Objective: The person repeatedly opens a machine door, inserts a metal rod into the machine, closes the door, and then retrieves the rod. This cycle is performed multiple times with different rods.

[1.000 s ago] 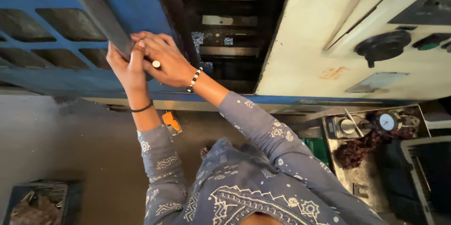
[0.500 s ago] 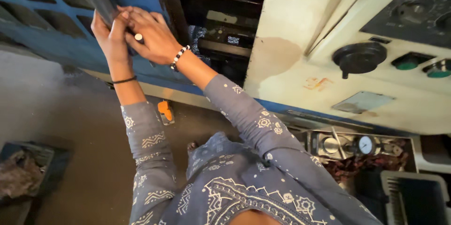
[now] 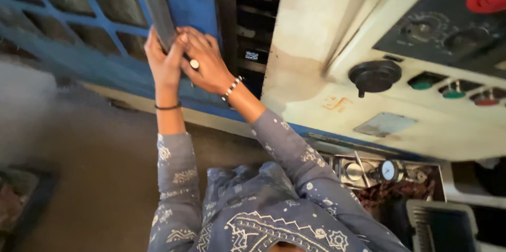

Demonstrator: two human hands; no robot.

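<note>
A long grey metal bar handle (image 3: pixel 154 4) stands against the blue painted metal guard door with mesh windows (image 3: pixel 79 36), near that door's right edge, its long axis running steeply up and slightly leftward out of the top of the view. Both hands meet at its lower end: the left hand (image 3: pixel 163 62) is wrapped around the bar from the left, fingers closed on it, while the right hand (image 3: pixel 204 61), wearing a ring and a beaded bracelet, is pressed over the left one and the bar's end, fingers curled shut on it as well. The bar thus extends upward from the grip, with the left hand in direct contact and the right on top. Just right of the door's edge is a dark machine opening (image 3: pixel 253 25), then a cream-coloured machine housing (image 3: pixel 316 46) carrying a black round knob (image 3: pixel 374 75) and coloured push buttons (image 3: pixel 448 89). Below the housing's lower edge sits a small round pressure gauge (image 3: pixel 389 170).
</note>
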